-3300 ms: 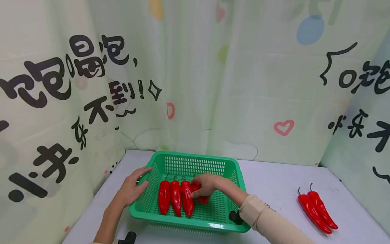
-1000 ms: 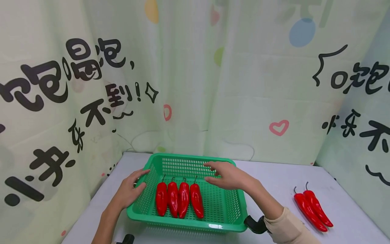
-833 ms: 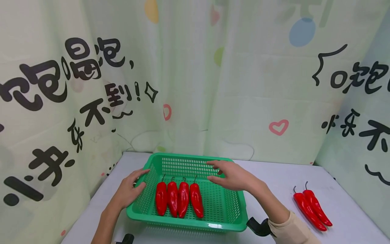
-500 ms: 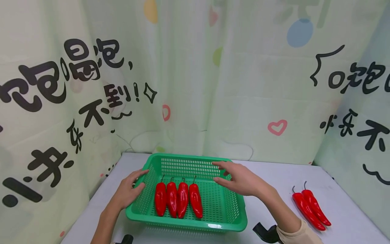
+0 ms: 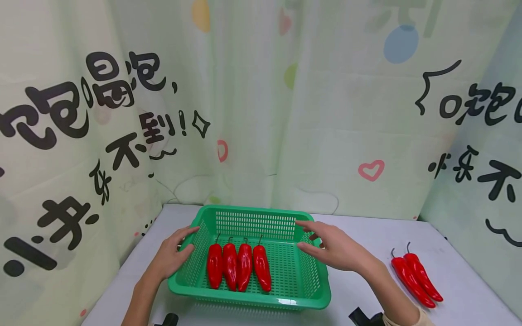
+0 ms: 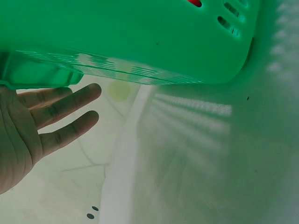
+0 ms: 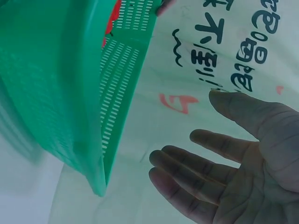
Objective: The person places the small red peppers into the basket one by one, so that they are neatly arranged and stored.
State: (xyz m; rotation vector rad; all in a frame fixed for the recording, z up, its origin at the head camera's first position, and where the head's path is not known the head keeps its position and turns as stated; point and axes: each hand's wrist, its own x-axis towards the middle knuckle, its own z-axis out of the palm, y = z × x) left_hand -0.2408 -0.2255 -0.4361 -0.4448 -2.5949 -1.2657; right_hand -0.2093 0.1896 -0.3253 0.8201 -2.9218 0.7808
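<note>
Basket (image 5: 286, 265): L hand (image 5: 173, 254) touching it, R hand (image 5: 340, 248) nr; both loosely spread.

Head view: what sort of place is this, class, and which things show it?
Probably a curtained work booth: pale printed fabric curtains hang behind a flat white table holding a green plastic basket.

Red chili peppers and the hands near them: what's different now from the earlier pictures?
The right hand has let go of the rightmost red chili pepper in the green basket and drawn back to the right, holding nothing. That pepper lies beside the other three. Unchanged: the left hand at the basket's left rim, and two peppers on the table.
</note>
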